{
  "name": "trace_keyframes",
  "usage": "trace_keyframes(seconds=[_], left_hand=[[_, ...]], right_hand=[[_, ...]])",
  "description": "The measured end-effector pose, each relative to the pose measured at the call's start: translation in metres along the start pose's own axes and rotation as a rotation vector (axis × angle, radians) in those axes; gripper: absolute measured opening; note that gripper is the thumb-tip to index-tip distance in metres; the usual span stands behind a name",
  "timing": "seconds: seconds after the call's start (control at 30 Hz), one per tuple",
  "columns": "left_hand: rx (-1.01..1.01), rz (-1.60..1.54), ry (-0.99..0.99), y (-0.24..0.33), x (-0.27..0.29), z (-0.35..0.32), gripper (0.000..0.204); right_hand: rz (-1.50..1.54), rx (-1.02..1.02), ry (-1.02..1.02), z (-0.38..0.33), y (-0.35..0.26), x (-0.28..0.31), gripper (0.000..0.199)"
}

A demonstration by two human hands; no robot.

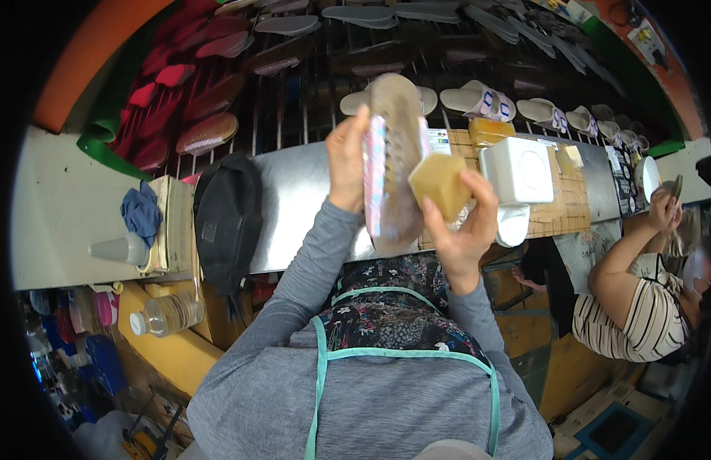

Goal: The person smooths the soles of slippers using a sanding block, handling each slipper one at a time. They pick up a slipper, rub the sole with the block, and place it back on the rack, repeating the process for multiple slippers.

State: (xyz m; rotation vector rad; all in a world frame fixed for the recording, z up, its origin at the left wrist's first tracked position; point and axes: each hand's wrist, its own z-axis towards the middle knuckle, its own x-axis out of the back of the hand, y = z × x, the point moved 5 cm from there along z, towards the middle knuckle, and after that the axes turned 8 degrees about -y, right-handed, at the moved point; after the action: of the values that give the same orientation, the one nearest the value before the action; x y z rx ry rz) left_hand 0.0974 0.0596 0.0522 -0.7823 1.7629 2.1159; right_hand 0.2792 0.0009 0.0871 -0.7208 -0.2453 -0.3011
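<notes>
My left hand (pixel 346 165) is closed on a slide sandal (pixel 401 169), gripping it by its left side. The sandal stands lengthwise in front of me, with a brownish, partly blurred sole face and a shiny pink-and-blue strap along its edge. Pinched between the thumb and fingers of my right hand (pixel 464 234) is a yellowish block (pixel 438 184), against or just in front of the sandal's right edge; whether they touch I cannot tell. Its material is unclear.
Beneath my hands runs a metal worktop (pixel 298 184). To the right are a white container (pixel 524 169) and an amber block (pixel 491 132). A black bag (pixel 227 218) lies left. Sandals (pixel 478 102) line the rack beyond. Another person (pixel 631 299) works at right.
</notes>
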Motion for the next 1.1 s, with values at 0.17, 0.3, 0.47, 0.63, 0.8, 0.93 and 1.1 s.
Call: trace_keyframes(seconds=[0.17,0.3,0.47,0.63,0.8,0.93,1.1], left_hand=[[-0.014,0.004,-0.064,-0.019,-0.014,-0.014,0.033],[-0.157,-0.005,0.102,-0.009,0.033,0.017,0.033],[-0.204,-0.492,0.284,-0.012,0.16,0.093,0.031],[-0.221,-0.431,0.472,-0.052,0.307,0.162,0.024],[-0.176,-0.296,0.28,-0.046,0.384,0.22,0.028],[-0.112,0.136,0.508,-0.035,0.375,0.241,0.038],[0.045,0.782,1.34,-0.01,0.32,0.167,0.052]], right_hand=[[-0.089,0.013,-0.071,0.024,0.0,-0.013,0.041],[-0.056,-0.017,-0.35,-0.002,-0.009,-0.028,0.036],[0.125,-0.235,-0.237,-0.028,0.005,-0.002,0.036],[0.18,-0.35,-0.142,-0.037,0.018,0.022,0.037],[0.133,-0.325,-0.125,-0.035,0.016,0.036,0.037],[0.067,-0.304,-0.096,-0.032,0.013,0.051,0.037],[-0.204,-0.335,0.082,-0.047,0.021,0.092,0.035]])
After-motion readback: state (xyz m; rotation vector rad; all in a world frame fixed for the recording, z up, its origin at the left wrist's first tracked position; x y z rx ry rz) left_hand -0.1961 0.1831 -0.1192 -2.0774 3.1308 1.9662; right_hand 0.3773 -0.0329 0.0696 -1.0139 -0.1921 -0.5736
